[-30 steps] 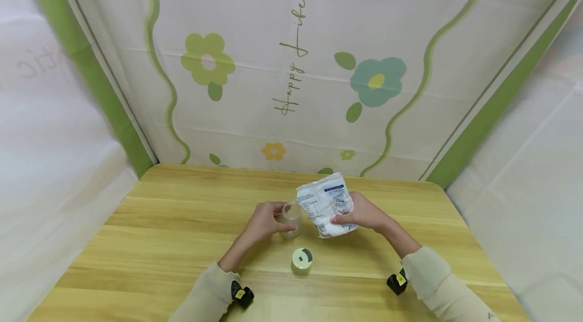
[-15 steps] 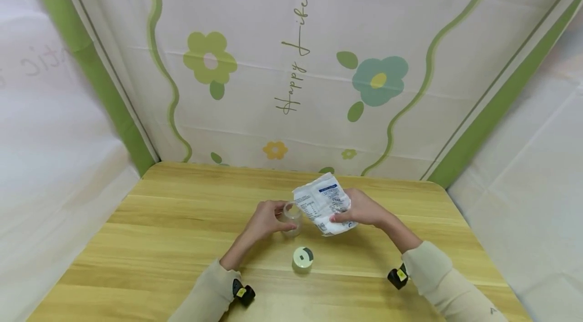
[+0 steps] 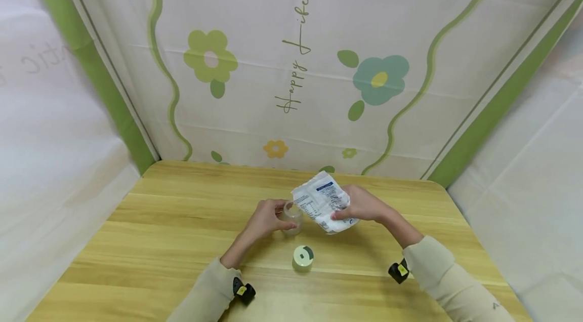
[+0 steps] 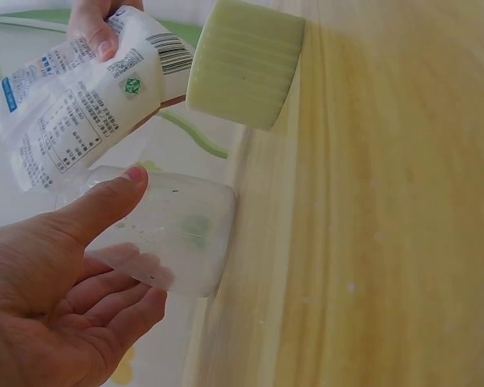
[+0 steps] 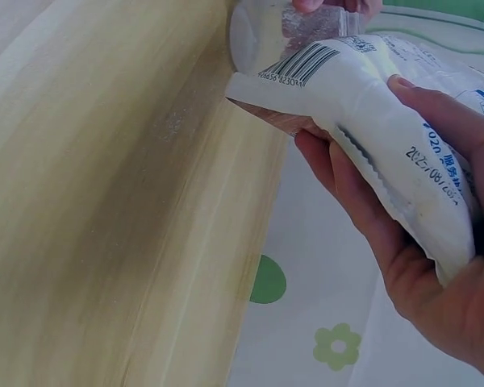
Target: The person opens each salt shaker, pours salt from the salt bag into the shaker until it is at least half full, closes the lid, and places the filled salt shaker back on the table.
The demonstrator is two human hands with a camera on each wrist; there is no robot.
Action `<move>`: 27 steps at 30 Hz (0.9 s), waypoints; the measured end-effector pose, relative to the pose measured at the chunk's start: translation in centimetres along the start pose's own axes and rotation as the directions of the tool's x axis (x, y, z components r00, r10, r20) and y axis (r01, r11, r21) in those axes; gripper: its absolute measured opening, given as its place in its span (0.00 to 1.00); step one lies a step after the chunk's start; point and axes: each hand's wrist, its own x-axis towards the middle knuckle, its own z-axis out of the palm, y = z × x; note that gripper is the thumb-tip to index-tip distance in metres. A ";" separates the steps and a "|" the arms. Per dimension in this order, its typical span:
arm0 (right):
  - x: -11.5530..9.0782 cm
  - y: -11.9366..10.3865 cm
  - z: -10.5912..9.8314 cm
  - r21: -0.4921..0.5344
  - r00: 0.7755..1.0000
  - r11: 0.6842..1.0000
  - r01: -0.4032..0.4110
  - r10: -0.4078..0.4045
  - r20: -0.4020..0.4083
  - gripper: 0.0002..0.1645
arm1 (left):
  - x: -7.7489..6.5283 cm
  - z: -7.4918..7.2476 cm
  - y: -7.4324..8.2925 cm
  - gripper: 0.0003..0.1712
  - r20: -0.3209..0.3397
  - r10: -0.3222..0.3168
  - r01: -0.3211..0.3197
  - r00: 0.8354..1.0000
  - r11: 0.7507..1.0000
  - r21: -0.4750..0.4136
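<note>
- a pale wood-grain counter (image 3: pixel 182 241) is stretching before the person, its far edge running along a hanging cloth (image 3: pixel 255 23).
- that cloth is showing green, teal and orange flowers, wavy green lines and "happy life" written sideways.
- white side cloths (image 3: pixel 59 124) are hanging left and right, green bands (image 3: pixel 109 102) running down the corners.
- the left hand (image 3: pixel 266 219) is gripping a clear jar (image 4: pixel 198 234), which is standing upright on the counter.
- the right hand (image 3: pixel 364 204) is holding a white printed packet (image 3: pixel 321 203), its corner slanting at the jar's mouth; i'm not making out whether they're touching.
- a pale green cap (image 3: pixel 302 258) is sitting on the counter nearer the person.
</note>
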 end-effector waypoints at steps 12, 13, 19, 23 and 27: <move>0.0 -0.9 -0.8 -0.051 1.000 0.999 -0.002 0.003 0.017 0.24 | 0.1 -0.1 0.1 0.36 0.005 -0.004 0.004 1.000 1.000 0.000; 0.0 -1.0 -0.9 -0.055 1.000 0.999 -0.002 0.004 0.021 0.24 | 0.1 -0.1 0.1 0.36 0.005 -0.004 0.004 1.000 1.000 -0.002; 0.2 -1.7 -1.3 -0.091 0.999 0.996 0.006 -0.002 0.036 0.23 | 0.1 -0.2 0.1 0.36 0.006 -0.001 0.001 1.000 1.000 -0.011; 0.2 -2.1 -1.4 -0.097 0.999 0.995 0.021 -0.016 0.045 0.22 | 0.0 -0.2 0.1 0.36 0.007 -0.002 0.002 1.000 1.000 -0.015; 0.2 -2.4 -1.5 -0.098 0.998 0.995 0.029 -0.024 0.055 0.22 | 0.0 -0.2 0.2 0.36 0.009 -0.002 0.003 1.000 1.000 -0.021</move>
